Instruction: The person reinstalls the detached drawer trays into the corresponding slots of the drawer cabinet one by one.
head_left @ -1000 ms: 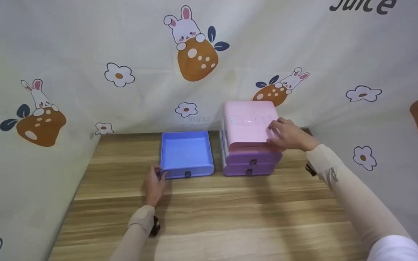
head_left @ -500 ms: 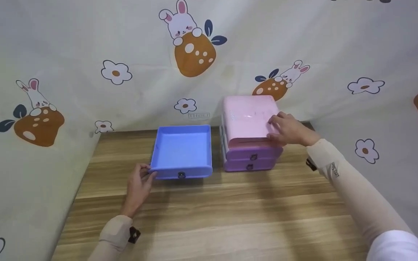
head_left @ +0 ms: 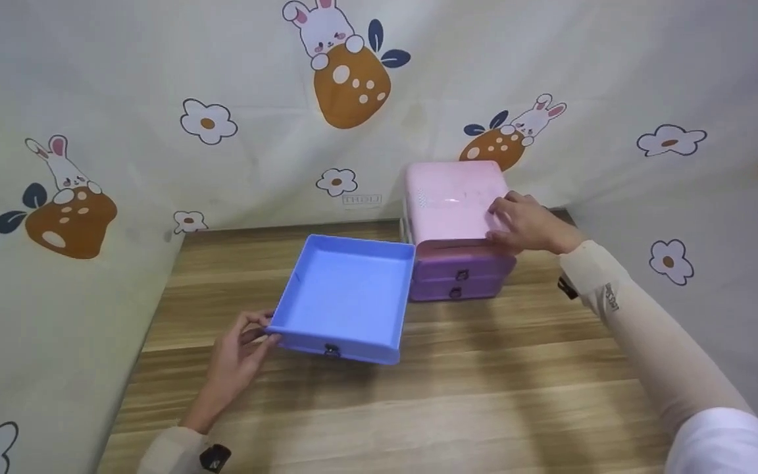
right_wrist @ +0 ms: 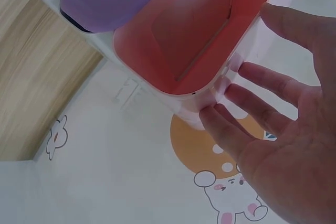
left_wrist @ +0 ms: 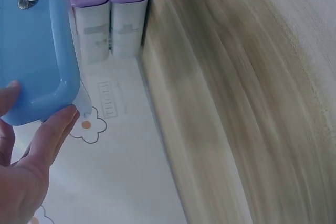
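Observation:
A blue drawer hangs tilted above the table in the head view, a small metal ring pull on its front. My left hand pinches its near left corner, thumb on the front face, as the left wrist view also shows with the drawer front. To the right stands a small cabinet with a pink top and two purple drawers. My right hand rests its spread fingers on the pink top's right side. In the right wrist view, the cabinet's uppermost slot is an open pink hollow.
The wood-grain table runs up to a back curtain printed with rabbits and flowers. Cloth closes in the left and right sides as well. The drawer's far right corner overlaps the cabinet's left edge in the head view.
My left hand has raised the blue drawer off the table and brought it nearer, then swung it right toward the cabinet. The right hand has stayed on the pink top.

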Demonstrator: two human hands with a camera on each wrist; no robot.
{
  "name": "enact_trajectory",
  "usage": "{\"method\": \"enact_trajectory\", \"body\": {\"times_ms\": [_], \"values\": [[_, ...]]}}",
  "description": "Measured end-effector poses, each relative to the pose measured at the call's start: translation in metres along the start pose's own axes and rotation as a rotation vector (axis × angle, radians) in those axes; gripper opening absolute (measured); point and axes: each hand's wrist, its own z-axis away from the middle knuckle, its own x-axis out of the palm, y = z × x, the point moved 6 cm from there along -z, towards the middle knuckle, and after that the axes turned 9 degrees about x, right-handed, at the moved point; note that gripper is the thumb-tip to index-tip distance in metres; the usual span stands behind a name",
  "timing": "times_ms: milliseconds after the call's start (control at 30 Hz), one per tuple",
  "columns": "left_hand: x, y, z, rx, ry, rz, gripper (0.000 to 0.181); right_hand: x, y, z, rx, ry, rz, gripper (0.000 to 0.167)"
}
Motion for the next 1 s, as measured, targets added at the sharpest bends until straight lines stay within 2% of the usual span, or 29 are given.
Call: {"method": "enact_trajectory", "body": {"times_ms": [200,400,533,667,900,1000], "values": [[-0.004,0.021,0.010,0.056,-0.008,-0.009,0.022,0.001,-0.002,-0.001,0.009,-0.020,-0.001,0.055],[0.002,0.039,0.014,0.049,-0.062,0.060,0.023,0.000,0.000,0.000,0.010,-0.016,-0.001,0.053],[0.014,0.050,0.014,0.081,-0.137,0.086,0.021,-0.001,0.000,0.001,-0.024,0.015,0.005,0.051],[0.029,0.054,0.010,0.104,-0.224,0.122,0.021,0.000,0.000,0.002,-0.054,0.038,0.006,0.051],[0.064,0.051,-0.006,0.021,-0.346,0.202,0.023,0.001,0.000,0.002,-0.029,0.028,0.002,0.050],[0.078,0.050,-0.013,0.026,-0.387,0.211,0.023,0.001,-0.001,0.002,-0.035,0.031,0.016,0.050]]}}
